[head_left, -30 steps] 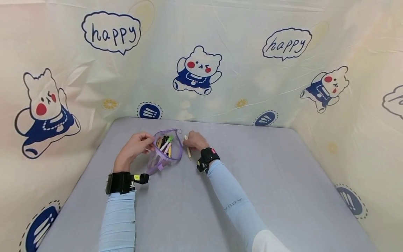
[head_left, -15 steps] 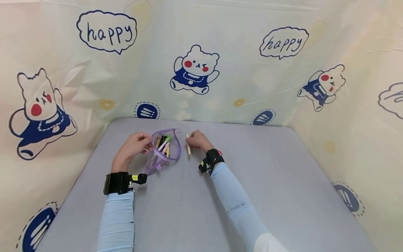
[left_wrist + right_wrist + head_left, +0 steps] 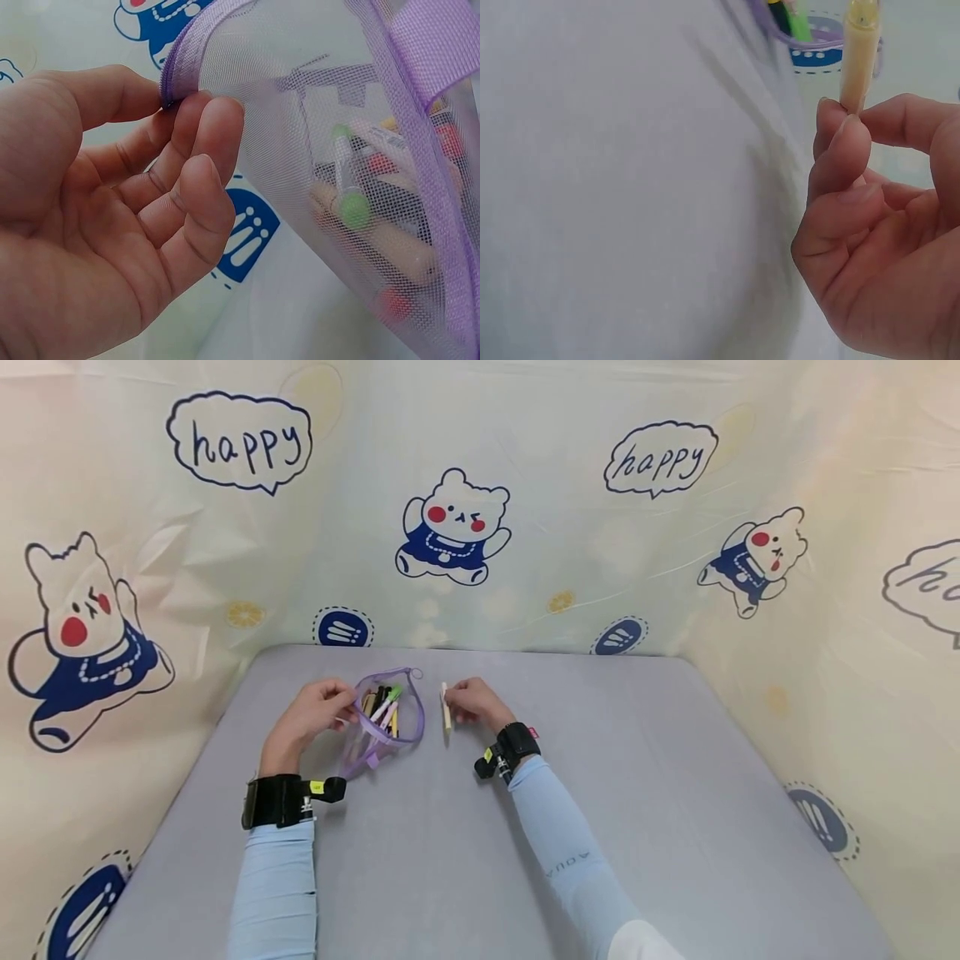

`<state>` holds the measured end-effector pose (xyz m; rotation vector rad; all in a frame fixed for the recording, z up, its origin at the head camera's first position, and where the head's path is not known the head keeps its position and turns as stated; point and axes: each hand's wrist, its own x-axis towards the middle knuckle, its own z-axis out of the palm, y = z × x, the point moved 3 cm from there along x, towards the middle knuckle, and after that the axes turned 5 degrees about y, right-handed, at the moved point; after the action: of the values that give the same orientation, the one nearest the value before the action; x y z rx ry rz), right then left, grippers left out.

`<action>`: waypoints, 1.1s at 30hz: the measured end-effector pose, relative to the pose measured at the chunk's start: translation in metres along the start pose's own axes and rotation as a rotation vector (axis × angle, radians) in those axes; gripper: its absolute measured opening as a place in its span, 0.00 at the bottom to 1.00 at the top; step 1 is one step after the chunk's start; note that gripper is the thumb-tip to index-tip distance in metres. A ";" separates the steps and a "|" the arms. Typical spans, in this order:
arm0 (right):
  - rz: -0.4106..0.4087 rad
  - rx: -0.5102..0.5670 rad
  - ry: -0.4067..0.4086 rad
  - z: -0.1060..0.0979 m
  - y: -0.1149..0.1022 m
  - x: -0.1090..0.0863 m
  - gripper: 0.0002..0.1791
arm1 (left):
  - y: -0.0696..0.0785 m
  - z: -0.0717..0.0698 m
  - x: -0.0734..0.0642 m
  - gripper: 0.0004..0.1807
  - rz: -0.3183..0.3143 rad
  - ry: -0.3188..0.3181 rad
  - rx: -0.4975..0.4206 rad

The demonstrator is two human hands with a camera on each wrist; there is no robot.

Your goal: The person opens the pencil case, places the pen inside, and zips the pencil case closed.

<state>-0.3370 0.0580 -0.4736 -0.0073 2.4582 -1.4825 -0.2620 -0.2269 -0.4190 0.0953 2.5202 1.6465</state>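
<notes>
A see-through mesh pencil pouch (image 3: pixel 422 714) with purple trim stands with its mouth open left of centre in the head view. My left hand (image 3: pixel 313 710) pinches its purple zipper edge (image 3: pixel 180 71) between thumb and fingers. Through the mesh (image 3: pixel 262 120) several pens (image 3: pixel 384 702) show, one of them with a green end (image 3: pixel 355 210). Just right of the pouch, apart from it, my right hand (image 3: pixel 476 700) pinches a cream-coloured pen (image 3: pixel 859 60) by one end. The fingers partly cover this pen in the head view.
The grey tabletop (image 3: pixel 637 793) extends to the right and in front of both hands. A printed cloth (image 3: pixel 555 527) with cartoon bears hangs behind the table and along its sides. Each wrist wears a black camera band (image 3: pixel 281 802).
My right hand has moved slightly right, away from the pouch, with the pen, which looks a little more upright in the head view. The left hand keeps its pinch on the pouch edge.
</notes>
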 end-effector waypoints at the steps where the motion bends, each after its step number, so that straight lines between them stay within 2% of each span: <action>1: 0.001 0.005 -0.007 -0.001 -0.001 -0.002 0.10 | 0.000 0.000 -0.001 0.19 0.000 0.002 0.002; 5: -0.003 0.035 -0.020 -0.007 -0.002 -0.007 0.13 | 0.002 0.004 -0.002 0.21 0.005 -0.001 0.008; 7: 0.017 0.080 -0.025 -0.010 -0.003 -0.010 0.14 | -0.002 0.005 0.001 0.22 0.008 -0.006 0.005; 14: 0.036 0.186 -0.041 0.002 -0.009 -0.019 0.16 | -0.002 0.003 0.003 0.22 0.002 0.002 0.014; 22: 0.054 0.190 -0.048 0.013 -0.012 -0.023 0.12 | 0.001 0.006 0.002 0.21 0.010 -0.007 0.020; 33: -0.005 0.195 -0.079 0.040 -0.031 -0.024 0.09 | 0.000 0.005 0.004 0.21 0.006 -0.020 0.005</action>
<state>-0.3089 0.0118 -0.4586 -0.0334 2.2444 -1.6840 -0.2650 -0.2218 -0.4218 0.1195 2.5120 1.6327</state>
